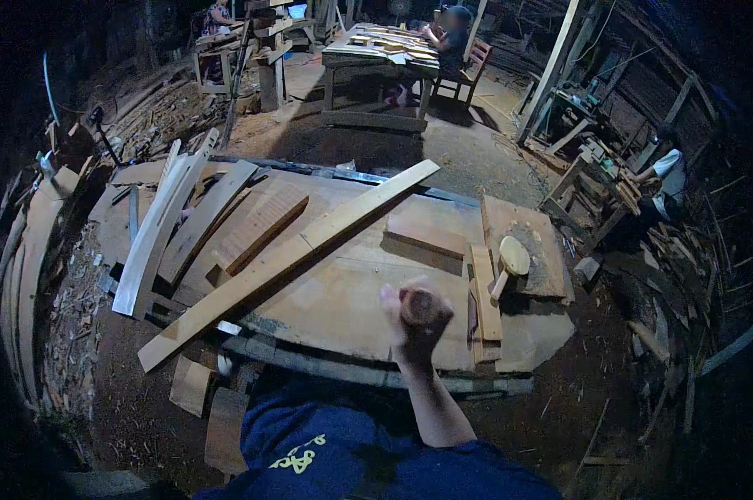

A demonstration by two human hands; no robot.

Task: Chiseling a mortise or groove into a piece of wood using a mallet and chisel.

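My right hand (424, 325) is raised over the near middle of the wooden worktop (351, 292), closed and slightly blurred. A round, dark brown shape (418, 307) shows at the fist; I cannot make out what it is. To the hand's left a long, pale plank (301, 246) lies diagonally across the top, its near end jutting past the edge. Beyond the hand is a short board (426, 236). On its right are a narrow wood strip (485, 292) and a mallet-like wooden piece (513, 257) with a round head and short handle. My left hand is not in view.
Several shaped boards (168, 221) and a thick wood block (261, 227) lie on the left. A square board (522, 242) is under the round-headed piece. A person sits at a far table (380, 54) piled with wood; another works at a right-hand bench (605, 167). Scraps litter the ground.
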